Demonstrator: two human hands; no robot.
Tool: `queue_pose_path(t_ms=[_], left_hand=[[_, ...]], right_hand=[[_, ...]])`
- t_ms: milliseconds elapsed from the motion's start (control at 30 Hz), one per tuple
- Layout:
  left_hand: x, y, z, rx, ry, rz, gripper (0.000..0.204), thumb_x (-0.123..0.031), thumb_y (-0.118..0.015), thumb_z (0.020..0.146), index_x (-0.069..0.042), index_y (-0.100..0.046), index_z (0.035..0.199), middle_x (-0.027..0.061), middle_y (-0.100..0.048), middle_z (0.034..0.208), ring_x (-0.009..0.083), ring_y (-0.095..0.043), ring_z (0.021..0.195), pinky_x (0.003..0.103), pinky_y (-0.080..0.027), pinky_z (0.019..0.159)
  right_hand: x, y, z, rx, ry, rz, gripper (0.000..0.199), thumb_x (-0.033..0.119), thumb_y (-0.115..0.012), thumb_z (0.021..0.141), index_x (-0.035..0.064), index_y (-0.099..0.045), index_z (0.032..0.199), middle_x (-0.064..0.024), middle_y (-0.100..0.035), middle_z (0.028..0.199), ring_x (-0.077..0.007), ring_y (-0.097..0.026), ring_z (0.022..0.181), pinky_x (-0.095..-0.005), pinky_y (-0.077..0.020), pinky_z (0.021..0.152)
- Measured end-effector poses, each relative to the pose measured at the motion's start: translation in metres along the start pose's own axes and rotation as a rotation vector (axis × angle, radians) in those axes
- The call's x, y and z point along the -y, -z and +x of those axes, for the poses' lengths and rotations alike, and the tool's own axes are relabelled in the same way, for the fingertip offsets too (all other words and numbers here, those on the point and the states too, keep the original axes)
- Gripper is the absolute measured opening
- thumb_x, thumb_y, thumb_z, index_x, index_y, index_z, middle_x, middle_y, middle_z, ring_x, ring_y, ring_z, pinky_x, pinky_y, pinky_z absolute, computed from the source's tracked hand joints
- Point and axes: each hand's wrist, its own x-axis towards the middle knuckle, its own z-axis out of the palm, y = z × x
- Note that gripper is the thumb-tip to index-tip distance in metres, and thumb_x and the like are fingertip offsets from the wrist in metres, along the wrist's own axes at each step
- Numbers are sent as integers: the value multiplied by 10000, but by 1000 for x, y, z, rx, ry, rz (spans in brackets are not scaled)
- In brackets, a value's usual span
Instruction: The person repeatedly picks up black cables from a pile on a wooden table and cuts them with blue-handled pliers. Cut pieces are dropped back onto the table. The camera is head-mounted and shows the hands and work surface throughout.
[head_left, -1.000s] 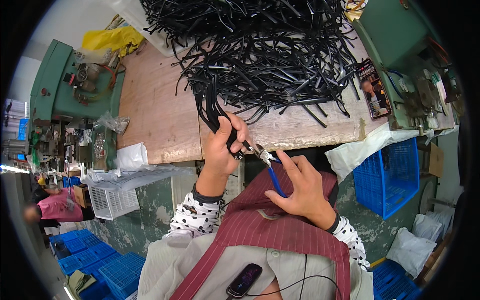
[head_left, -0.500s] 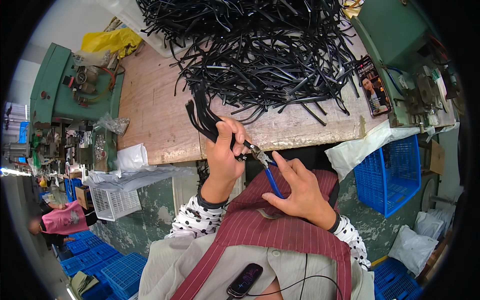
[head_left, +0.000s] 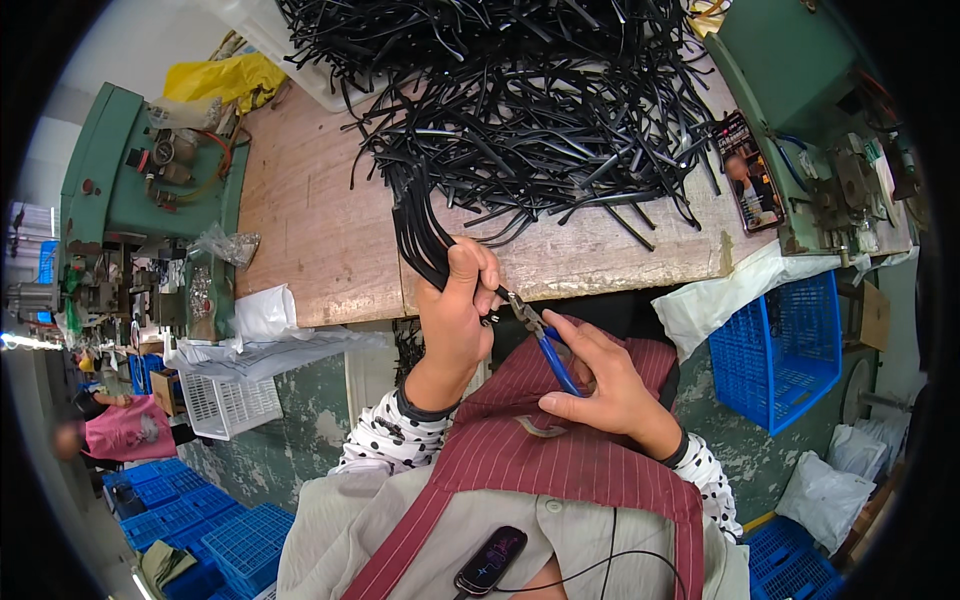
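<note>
My left hand (head_left: 452, 315) is closed around a bunch of thin black eyeglass temples (head_left: 415, 232), whose curved ends point up and away from me. In my right hand (head_left: 612, 385) are blue-handled pliers (head_left: 556, 362), held between thumb and fingers. The metal jaws of the pliers meet the end of one temple that sticks out beside my left fingertips; whether they grip it I cannot tell. Beyond my hands, a big heap of the same black temples (head_left: 545, 135) covers the far part of the wooden table (head_left: 310, 200).
Green machines stand at left (head_left: 150, 185) and right (head_left: 800, 110). A phone (head_left: 750, 180) leans by the right one. A blue crate (head_left: 775, 350) hangs below the table's right edge, a white basket (head_left: 235, 408) at left. Another person (head_left: 130, 428) works far left, near blue crates (head_left: 250, 545).
The pliers and my right hand have shifted slightly right and toward me. The bunch in my left hand has swung slightly, its ends now closer to the heap.
</note>
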Motion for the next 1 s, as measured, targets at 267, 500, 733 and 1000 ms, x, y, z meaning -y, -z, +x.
queue_pose_path(t_ms=[267,500,733,1000], left_hand=[[-4,7,7,-22,234,-52,355,-422,-495,1069,-113,-503,896,10,-528,745,48,-363,512,226,-374,516],[-2,14,15,110,394,-353,394,-468,-529,1042,-108,-524,884,-1,-527,711,43,-376,496,221,-383,499],[3,21,22,369,396,-445,373,-434,-421,1087,-127,-501,891,-32,-471,678,29,-346,474,221,-324,504],[11,20,15,258,261,-408,381,-444,-416,1084,-130,-502,886,-23,-452,666,39,-329,470,234,-320,495]], right_hand=[[1,-5,-2,-48,53,-146,919,368,-854,751,36,-448,1505,-163,-600,973,-307,-641,854,-376,-529,773],[-7,10,-3,181,-177,499,910,330,-838,761,52,-432,1526,-53,-541,935,-138,-551,790,-263,-475,727],[6,4,-3,-185,255,-490,934,317,-876,662,68,-491,1476,-154,-582,1020,-298,-608,843,-374,-519,715],[2,0,-6,-174,218,-474,909,259,-875,662,83,-497,1471,-139,-557,976,-293,-591,822,-388,-516,673]])
